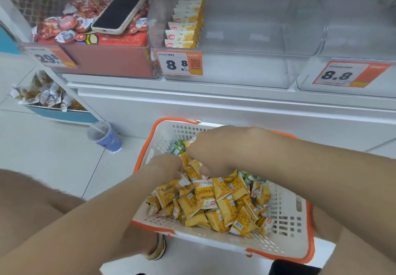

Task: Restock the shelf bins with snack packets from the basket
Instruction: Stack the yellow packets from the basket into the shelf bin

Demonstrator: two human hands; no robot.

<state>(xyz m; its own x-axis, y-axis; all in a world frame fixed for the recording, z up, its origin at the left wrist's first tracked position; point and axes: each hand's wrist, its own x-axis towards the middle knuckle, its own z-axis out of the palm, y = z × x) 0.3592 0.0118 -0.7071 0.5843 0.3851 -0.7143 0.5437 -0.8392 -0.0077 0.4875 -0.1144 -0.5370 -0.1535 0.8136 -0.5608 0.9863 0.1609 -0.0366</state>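
A white basket with an orange rim sits on the floor, holding several yellow snack packets and a few green ones. My left hand and my right hand are both down in the far part of the basket, fingers curled around yellow packets. Above, a clear shelf bin holds a short row of upright yellow packets at its left end. Most of that bin stands bare.
A phone lies on red snacks in the left bin. Another clear bin is at the right. A lower blue bin holds wrapped snacks, and a plastic cup stands on the floor by the basket. My knees and shoe show below.
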